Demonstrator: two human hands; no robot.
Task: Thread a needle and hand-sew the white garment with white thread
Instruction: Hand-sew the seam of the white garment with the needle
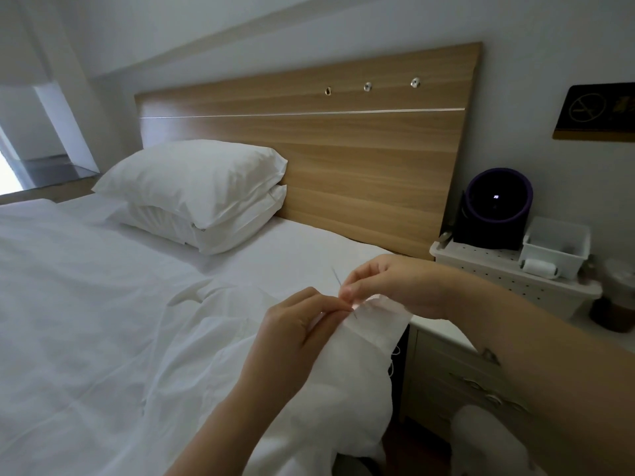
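The white garment [347, 369] is bunched up over the bed's near corner, its hemmed edge lifted between my hands. My left hand [295, 324] pinches that edge from below and left. My right hand [388, 283] comes from the right and pinches the thin steel needle [338, 281], which slants up and left above my fingers; its lower end pokes through the hem at the fingertips. Loose white thread [391, 364] dangles from the garment's right edge. A white thread spool [539, 268] lies on the perforated tray on the nightstand.
White bed sheet [103, 304] with two stacked pillows [196, 194] against a wooden headboard [343, 146]. On the nightstand at right stand a perforated white tray [491, 269], a small white bin [556, 245], a dark round speaker [494, 207] and a brown cup [615, 310].
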